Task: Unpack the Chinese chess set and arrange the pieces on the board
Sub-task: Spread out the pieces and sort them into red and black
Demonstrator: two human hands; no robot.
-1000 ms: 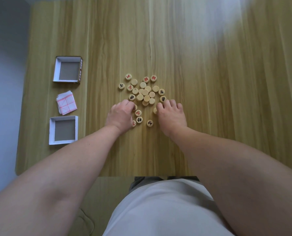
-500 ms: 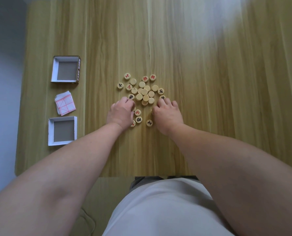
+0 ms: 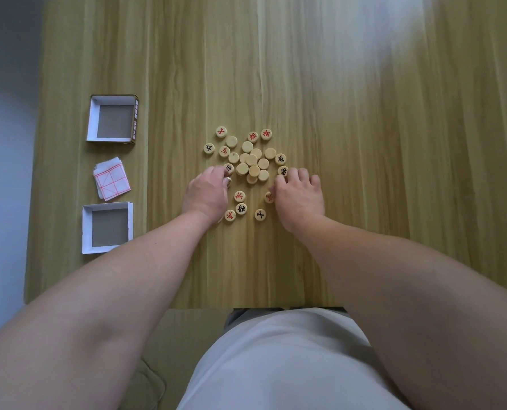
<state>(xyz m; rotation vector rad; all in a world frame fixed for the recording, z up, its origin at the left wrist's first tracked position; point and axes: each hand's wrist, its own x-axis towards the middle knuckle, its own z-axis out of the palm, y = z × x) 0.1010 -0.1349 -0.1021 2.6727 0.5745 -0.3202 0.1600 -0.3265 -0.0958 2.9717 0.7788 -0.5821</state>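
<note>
Round pieces (image 3: 250, 159) lie flat, some face-up; folded board (image 3: 111, 179) sits skewed.

- Desk (image 3: 364, 202): light wood-grain top, its grain running away from the viewer, with a pale glare at its far right.
- Grey-blue surface (image 3: 3, 173): beyond the desk's left edge.
- White garment (image 3: 275, 365): below the desk's near edge.
- Olive-green surface (image 3: 163, 365): under that same edge, left of the garment.

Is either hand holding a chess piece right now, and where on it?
Cannot tell: the left hand and right hand touch chess pieces at the pile's near edge.
</note>
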